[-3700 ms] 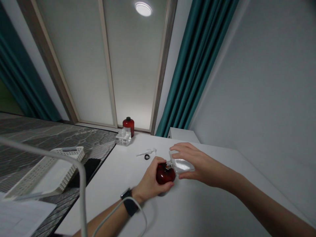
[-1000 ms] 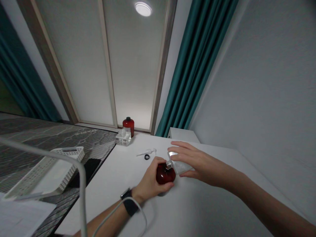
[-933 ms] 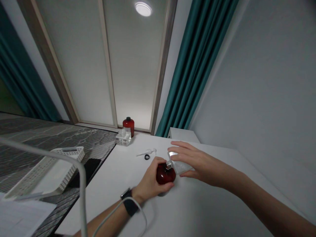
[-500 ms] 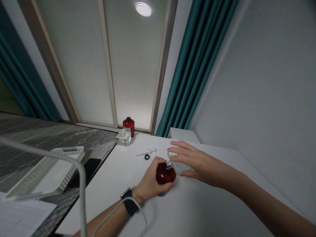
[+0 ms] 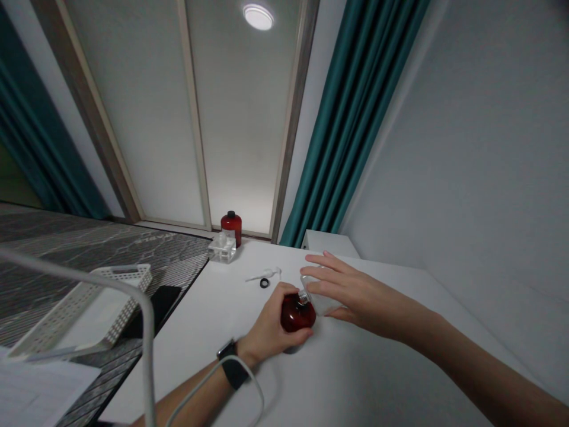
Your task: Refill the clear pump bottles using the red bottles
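Observation:
My left hand (image 5: 278,323) is wrapped round a dark red bottle (image 5: 297,314) above the white table. Its cap is off. My right hand (image 5: 340,287) holds a clear bottle (image 5: 324,302) tipped on its side. The neck of the clear bottle meets the mouth of the red one, and its body is partly hidden by my fingers. Beyond my left hand, a white pump head with a tube (image 5: 264,276) lies on the table next to a small black ring (image 5: 264,283).
A second red bottle (image 5: 232,225) with a black cap stands behind a clear acrylic box (image 5: 222,249). Left of the table are a white basket (image 5: 133,279), a black object (image 5: 166,296) and paper (image 5: 44,385). A pale cable or tube (image 5: 146,332) crosses the near left.
Almost nothing differs. Both hands keep their hold on the bottles, with only a very slight shift to the left.

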Demonstrator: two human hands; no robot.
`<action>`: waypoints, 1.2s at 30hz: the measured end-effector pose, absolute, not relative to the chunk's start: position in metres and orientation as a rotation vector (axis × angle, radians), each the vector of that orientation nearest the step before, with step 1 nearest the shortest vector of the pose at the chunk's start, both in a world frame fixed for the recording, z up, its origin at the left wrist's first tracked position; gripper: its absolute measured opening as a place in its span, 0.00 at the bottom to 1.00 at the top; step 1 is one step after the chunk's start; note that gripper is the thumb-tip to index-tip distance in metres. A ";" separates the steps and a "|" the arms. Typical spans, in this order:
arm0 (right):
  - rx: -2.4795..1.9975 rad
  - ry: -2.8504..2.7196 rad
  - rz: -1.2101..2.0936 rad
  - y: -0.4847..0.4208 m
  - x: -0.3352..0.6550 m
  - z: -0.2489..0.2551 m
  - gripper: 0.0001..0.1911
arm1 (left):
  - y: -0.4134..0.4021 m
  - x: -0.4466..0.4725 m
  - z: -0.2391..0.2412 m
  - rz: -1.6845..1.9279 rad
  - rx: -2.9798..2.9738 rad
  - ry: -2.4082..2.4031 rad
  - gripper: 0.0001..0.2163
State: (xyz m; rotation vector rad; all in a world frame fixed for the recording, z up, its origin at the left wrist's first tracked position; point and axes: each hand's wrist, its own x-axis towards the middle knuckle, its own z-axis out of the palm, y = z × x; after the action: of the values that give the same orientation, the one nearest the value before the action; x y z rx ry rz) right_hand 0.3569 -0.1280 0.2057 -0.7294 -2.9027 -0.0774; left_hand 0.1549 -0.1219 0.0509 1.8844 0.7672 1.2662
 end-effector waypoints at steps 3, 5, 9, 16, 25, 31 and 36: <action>-0.717 -2.919 -0.131 -0.128 0.356 0.206 0.30 | -0.122 0.155 0.052 1.263 1.884 0.764 0.26; -0.707 -2.921 -0.157 -0.128 0.355 0.205 0.32 | -0.122 0.155 0.052 1.260 1.884 0.769 0.26; -0.694 -2.917 -0.189 -0.129 0.354 0.205 0.34 | -0.122 0.155 0.051 1.264 1.882 0.767 0.27; -0.654 -2.918 -0.244 -0.129 0.355 0.202 0.38 | -0.121 0.154 0.049 1.264 1.898 0.767 0.28; -0.657 -2.921 -0.236 -0.130 0.353 0.204 0.35 | -0.122 0.155 0.051 1.269 1.880 0.765 0.27; -0.695 -2.884 -0.150 -0.128 0.358 0.200 0.31 | -0.123 0.154 0.054 1.257 1.876 0.770 0.26; -0.742 -2.853 -0.053 -0.126 0.362 0.199 0.27 | -0.122 0.155 0.052 1.263 1.875 0.766 0.26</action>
State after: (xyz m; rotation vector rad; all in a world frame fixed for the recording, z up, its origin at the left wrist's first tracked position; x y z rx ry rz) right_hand 0.3621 -0.1262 0.1991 -0.7419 -2.8526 -0.0526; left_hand 0.1549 -0.1220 0.0519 1.8745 0.7661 1.2629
